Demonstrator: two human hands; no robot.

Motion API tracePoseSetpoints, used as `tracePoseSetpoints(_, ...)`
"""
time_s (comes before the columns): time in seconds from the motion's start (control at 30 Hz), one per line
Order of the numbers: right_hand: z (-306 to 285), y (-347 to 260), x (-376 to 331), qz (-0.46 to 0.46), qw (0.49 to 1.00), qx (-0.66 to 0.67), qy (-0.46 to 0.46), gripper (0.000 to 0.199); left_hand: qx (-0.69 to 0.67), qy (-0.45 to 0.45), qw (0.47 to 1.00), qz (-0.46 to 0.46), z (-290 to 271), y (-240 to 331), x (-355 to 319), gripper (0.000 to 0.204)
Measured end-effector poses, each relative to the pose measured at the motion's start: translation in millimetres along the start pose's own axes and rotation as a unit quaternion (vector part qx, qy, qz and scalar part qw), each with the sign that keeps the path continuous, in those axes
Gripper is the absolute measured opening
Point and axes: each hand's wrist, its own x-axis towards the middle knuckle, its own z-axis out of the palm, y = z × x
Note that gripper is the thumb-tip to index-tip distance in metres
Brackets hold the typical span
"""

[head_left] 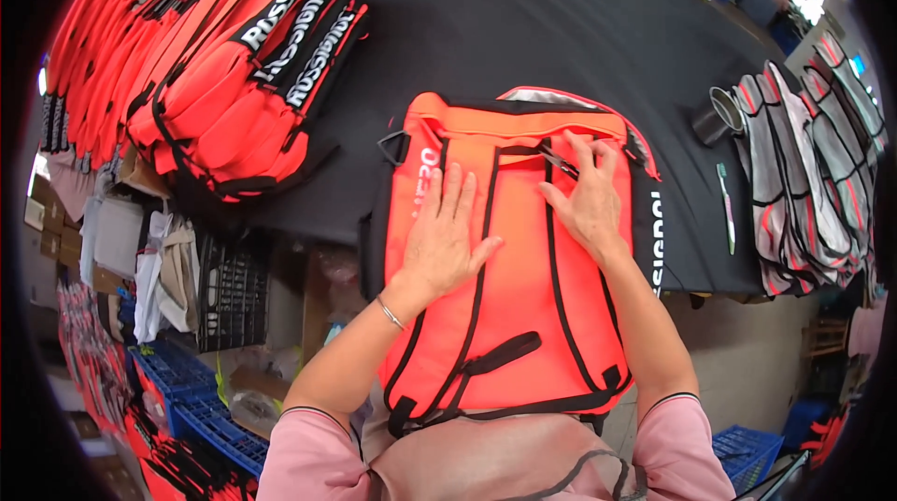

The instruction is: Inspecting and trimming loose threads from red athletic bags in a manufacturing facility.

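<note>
Head view: left hand (pixel 444 239) flat on orange backpack (pixel 514 286); right hand (pixel 584 197) pinching its strap (pixel 561 163)

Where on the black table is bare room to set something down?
Free: the wide black table stretch beyond the orange backpack, between the stacked orange bags and the dark metal cup. Crowded: the left edge under those bags, the right edge under grey-and-red fabric pieces, and the near edge, where both hands press the backpack.

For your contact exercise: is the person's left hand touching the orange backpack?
Touching. The head view shows the left hand lying flat, palm down, on the orange backpack.
</note>
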Motion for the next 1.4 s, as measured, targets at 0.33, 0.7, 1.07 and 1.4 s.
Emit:
tracePoseSetpoints(0.33, -1.3, 17.6, -15.7, -0.098, 0.993, -0.062, -0.007, 0.042, -0.182, 0.126, 0.975, -0.008, 3.0, -0.1, -23.9, 0.051)
tracePoseSetpoints(0.7, -6.5, -85.5, -18.8, -0.089, 0.967, 0.238, -0.026, 0.015, -0.493, 0.153, 0.783, -0.346, -26.6, -78.5, -121.2, 0.055)
tracePoseSetpoints(1.07, 77.0, -158.1, -21.4, 0.057, 0.937, 0.255, -0.234, 0.044, -0.757, 0.083, 0.565, -0.317, -18.1, -58.5, -132.4, 0.050)
tracePoseSetpoints(1.4, 82.4, -152.7, -43.0, 0.092, 0.895, 0.381, -0.214, 0.052, -0.327, 0.351, 0.832, -0.277, -8.1, 0.7, -128.4, 0.036)
